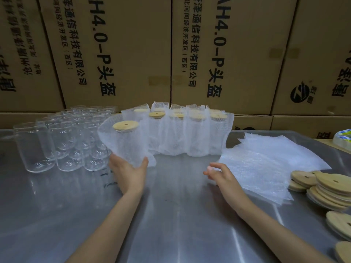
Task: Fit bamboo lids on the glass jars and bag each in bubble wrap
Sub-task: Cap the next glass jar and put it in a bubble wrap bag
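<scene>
The bagged jar [129, 143], capped with a bamboo lid [125, 126], stands upright on the worktop [171, 215] just in front of the row of bagged jars [182, 133]. The left hand [129, 173] cups its base, thumb and fingers curled round the bubble wrap. The right hand [218, 174] hovers right of the bagged jar, fingers loosely curled, empty, at the edge of the bubble-wrap bags [266, 168].

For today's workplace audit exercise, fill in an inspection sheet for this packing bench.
Surface: steel table, shiny, dark scuffs.
Job's things: bare jars left; bagged jars at back; bubble bags and lids right.
Clutter: patterned thing at right edge, unclear.
Grippers: left hand holds a bagged, lidded jar; right hand at the bag pile, grip unclear.
Cables: nothing seen.
Surroundings: stacked cartons.
</scene>
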### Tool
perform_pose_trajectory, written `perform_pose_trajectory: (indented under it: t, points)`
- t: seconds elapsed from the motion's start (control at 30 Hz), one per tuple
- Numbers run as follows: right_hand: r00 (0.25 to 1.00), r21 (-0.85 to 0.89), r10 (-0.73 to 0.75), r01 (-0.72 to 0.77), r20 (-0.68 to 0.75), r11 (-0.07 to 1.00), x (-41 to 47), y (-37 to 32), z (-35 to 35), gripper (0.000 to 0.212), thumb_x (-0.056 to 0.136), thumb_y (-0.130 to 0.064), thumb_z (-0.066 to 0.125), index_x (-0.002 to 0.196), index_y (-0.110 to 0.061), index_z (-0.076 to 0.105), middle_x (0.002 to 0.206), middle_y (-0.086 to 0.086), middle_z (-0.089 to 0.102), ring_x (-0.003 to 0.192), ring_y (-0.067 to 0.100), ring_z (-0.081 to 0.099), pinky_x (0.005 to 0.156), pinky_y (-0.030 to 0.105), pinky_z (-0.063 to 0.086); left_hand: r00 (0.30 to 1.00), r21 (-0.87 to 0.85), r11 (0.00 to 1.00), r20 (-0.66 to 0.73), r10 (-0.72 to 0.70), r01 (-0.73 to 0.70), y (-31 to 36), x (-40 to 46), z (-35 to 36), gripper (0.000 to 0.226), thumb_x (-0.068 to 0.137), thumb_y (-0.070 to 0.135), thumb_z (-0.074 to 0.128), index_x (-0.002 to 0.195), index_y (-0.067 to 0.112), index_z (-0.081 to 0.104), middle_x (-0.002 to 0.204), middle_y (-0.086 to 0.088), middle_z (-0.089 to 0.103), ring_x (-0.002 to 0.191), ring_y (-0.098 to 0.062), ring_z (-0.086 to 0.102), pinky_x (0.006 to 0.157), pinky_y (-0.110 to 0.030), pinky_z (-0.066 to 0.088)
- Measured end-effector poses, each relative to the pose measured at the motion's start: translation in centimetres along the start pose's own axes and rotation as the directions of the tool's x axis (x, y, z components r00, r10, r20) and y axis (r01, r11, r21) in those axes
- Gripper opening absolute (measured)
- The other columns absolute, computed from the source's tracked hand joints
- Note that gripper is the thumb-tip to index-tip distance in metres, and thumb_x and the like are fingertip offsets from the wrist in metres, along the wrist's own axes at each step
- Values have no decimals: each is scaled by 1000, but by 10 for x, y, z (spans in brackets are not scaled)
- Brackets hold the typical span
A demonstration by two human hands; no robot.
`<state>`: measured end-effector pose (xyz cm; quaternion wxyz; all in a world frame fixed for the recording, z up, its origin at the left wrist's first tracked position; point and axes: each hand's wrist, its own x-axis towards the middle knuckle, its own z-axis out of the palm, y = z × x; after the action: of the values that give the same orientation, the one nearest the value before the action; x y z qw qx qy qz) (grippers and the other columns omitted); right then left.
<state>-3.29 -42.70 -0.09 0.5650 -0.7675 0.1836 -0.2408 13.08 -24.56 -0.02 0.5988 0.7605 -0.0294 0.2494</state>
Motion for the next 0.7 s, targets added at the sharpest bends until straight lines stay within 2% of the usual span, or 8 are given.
perform_pose_trajectory:
  t: [0.13, 0.23, 0.33, 0.4, 0.5, 0.7]
  points:
    - [999, -123, 8, -15, -52, 992, 26, 9, -16, 24, 97, -41, 51, 118, -31, 50, 118, -3, 64, 103, 8, 59, 83, 25, 41, 997, 58, 997, -67, -49, 53, -4, 22, 19, 94, 72, 27, 82, 140, -5, 25, 140, -28, 32, 127, -44, 38, 97, -53, 39]
    - [991, -268, 17, -53, -132, 962, 45, 16, -28, 32, 98, -40, 50, 126, -25, 50, 109, -10, 62, 92, 7, 57, 79, 26, 40, 993, 35, 996, -87, -77, 81, -7, 34, 34, 93, 73, 24, 82, 141, -3, 25, 142, -26, 30, 128, -43, 36, 98, -53, 38]
    - [969, -420, 14, -120, -247, 899, 60, 26, -36, 35, 98, -39, 49, 128, -20, 50, 119, -2, 62, 96, 15, 54, 82, 31, 38, 992, 30, 997, -103, -70, 74, -8, 44, 48, 92, 74, 22, 81, 141, -5, 24, 144, -27, 29, 131, -41, 32, 100, -50, 35]
    - [948, -442, 9, -156, -317, 883, 67, 31, -41, 36, 98, -37, 50, 128, -19, 51, 125, 0, 62, 106, 20, 54, 83, 32, 36, 990, 28, 997, -119, -73, 76, -11, 52, 56, 90, 74, 21, 82, 140, -6, 27, 142, -29, 32, 128, -43, 34, 100, -50, 35]
    - [940, -468, 21, -190, -342, 863, 77, 36, -48, 39, 97, -38, 50, 132, -19, 48, 133, -1, 58, 120, 22, 52, 88, 34, 37, 986, 27, 996, -145, -78, 83, -16, 64, 66, 91, 74, 20, 82, 141, -5, 26, 142, -29, 32, 128, -42, 34, 103, -49, 32]
    - [944, -449, -4, -153, -331, 880, 94, 39, -52, 45, 96, -34, 52, 138, -21, 42, 136, 0, 55, 124, 22, 51, 100, 42, 39, 983, 38, 992, -144, -114, 121, -24, 82, 84, 93, 74, 23, 81, 143, -1, 23, 142, -28, 30, 123, -48, 39, 102, -55, 37]
